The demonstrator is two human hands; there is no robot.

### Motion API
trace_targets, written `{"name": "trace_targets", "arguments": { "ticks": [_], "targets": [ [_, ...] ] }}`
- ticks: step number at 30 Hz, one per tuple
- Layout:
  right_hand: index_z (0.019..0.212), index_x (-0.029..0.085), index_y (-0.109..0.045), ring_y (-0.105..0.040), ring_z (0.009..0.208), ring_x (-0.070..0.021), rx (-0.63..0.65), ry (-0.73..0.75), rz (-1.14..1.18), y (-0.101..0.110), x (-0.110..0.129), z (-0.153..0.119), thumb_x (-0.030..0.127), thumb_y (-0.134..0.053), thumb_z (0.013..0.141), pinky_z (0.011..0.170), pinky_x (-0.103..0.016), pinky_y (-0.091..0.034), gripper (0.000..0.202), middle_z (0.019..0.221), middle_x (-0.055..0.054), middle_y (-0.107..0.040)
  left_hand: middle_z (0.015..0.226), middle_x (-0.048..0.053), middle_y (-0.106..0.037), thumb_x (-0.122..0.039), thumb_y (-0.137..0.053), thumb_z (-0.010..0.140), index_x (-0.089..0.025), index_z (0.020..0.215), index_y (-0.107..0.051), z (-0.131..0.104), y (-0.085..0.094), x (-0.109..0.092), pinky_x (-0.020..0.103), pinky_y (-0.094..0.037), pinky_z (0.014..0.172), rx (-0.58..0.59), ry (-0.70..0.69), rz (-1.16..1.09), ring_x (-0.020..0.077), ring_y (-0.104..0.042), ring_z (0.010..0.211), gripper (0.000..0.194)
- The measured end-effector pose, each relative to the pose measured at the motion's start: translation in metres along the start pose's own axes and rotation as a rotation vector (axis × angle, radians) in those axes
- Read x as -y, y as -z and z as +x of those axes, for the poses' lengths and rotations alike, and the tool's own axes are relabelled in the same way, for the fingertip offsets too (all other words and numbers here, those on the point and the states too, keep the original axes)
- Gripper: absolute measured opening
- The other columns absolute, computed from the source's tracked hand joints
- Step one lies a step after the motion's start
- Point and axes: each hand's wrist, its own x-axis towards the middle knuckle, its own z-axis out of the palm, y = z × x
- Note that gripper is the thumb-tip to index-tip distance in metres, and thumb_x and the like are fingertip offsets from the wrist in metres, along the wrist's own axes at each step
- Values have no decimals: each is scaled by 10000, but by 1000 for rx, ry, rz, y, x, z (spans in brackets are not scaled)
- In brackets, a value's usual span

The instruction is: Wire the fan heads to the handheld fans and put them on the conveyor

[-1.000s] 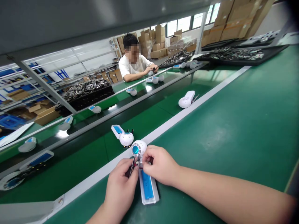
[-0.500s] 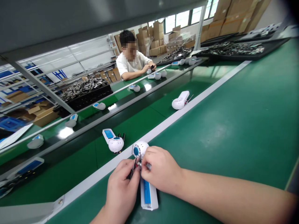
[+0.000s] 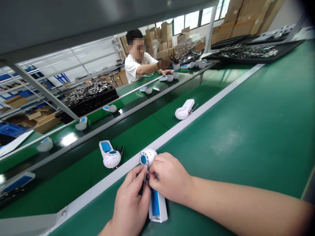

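Observation:
A white device (image 3: 157,209) with a round head and a blue-lined handle lies on the green table, its handle toward me. My left hand (image 3: 134,196) pinches a thin dark board (image 3: 145,178) upright beside the device's neck. Closed over the neck, my right hand (image 3: 169,178) has its fingertips pressed together near small red and white parts; what exactly they grip is hidden. Both hands almost touch just below the round head.
On the green belt, one similar device (image 3: 112,159) sits ahead to the left and another (image 3: 184,109) farther off. A metal rail (image 3: 157,142) edges the belt. Across it, a person in a white shirt (image 3: 134,70) works beside more devices. Black trays (image 3: 258,59) of parts stand far right.
The belt devices nearest me have shifted left and closer, while those on the far lane moved right. My left fingers turned the board slightly. The other person's arm now reaches out to the side.

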Motion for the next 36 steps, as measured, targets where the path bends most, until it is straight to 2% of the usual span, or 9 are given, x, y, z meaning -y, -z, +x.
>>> {"name": "trace_targets", "arguments": {
  "ticks": [12, 16, 20, 22, 24, 27, 30, 33, 36],
  "targets": [
    [651, 170, -587, -506, 681, -179, 25, 224, -34, -1, -6, -3, 171, -467, 867, 700, -349, -412, 247, 681, -39, -575, 1145, 112, -667, -112, -515, 878, -232, 1310, -603, -1, 11, -4, 309, -568, 831, 77, -71, -132, 213, -664, 997, 457],
    [721, 172, -624, -561, 746, -191, 11, 72, 66, 3, -4, 2, 165, -512, 847, 741, -346, -463, 169, 745, -45, -610, 1116, 103, -685, -193, -589, 845, -207, 1123, -702, 19, 9, -3, 341, -560, 848, 63, 187, -354, 227, -662, 998, 301],
    [1038, 183, -643, -612, 921, -214, -59, -140, 197, 11, -10, 7, 240, -545, 897, 818, -356, -509, 181, 1004, -77, -651, 1049, 125, -702, -372, -622, 820, -128, 1211, -622, 66, 23, 20, 362, -570, 774, -207, 615, -546, 227, -696, 885, 461],
    [1094, 192, -621, -622, 930, -220, -59, -199, 209, 13, -16, 7, 265, -541, 907, 804, -365, -525, 217, 1053, -82, -648, 1228, 152, -635, -449, -552, 865, -152, 1362, -498, 81, 46, 40, 385, -535, 878, -390, 663, -495, 239, -665, 1026, 582],
    [1081, 193, -623, -628, 921, -222, -32, -212, 209, 14, -20, 6, 254, -540, 900, 786, -366, -534, 208, 1048, -80, -648, 1431, 157, -484, -504, -557, 854, -203, 1416, -443, 80, 72, 62, 442, -418, 1043, -467, 646, -243, 301, -509, 1276, 647],
    [1050, 189, -638, -631, 898, -217, 27, -191, 207, 13, -19, 4, 213, -549, 875, 762, -358, -538, 198, 1019, -71, -647, 1414, 262, -464, -669, -546, 779, -120, 1434, -412, 56, 102, 93, 598, -368, 1008, -201, 790, 370, 473, -423, 1305, 865],
    [1047, 182, -650, -628, 867, -210, 78, -171, 198, 9, -14, 4, 199, -565, 857, 752, -361, -536, 208, 998, -63, -648, 1165, 280, -639, -732, -499, 756, -55, 1378, -459, 29, 112, 111, 538, -492, 778, 81, 965, 426, 482, -619, 1029, 920],
    [1038, 182, -656, -629, 853, -202, 95, -161, 204, 7, -12, 4, 198, -568, 856, 748, -355, -535, 203, 997, -59, -652, 1052, 198, -700, -693, -488, 786, -122, 1298, -532, 18, 115, 108, 445, -508, 709, 95, 970, 394, 405, -667, 921, 768],
    [1015, 196, -658, -636, 858, -197, 72, -175, 229, 9, -12, 4, 192, -568, 856, 746, -340, -536, 182, 989, -50, -658, 1159, 160, -666, -629, -521, 795, -197, 1304, -509, 23, 126, 88, 417, -502, 716, -68, 937, 363, 363, -659, 940, 668]
  ]
}}
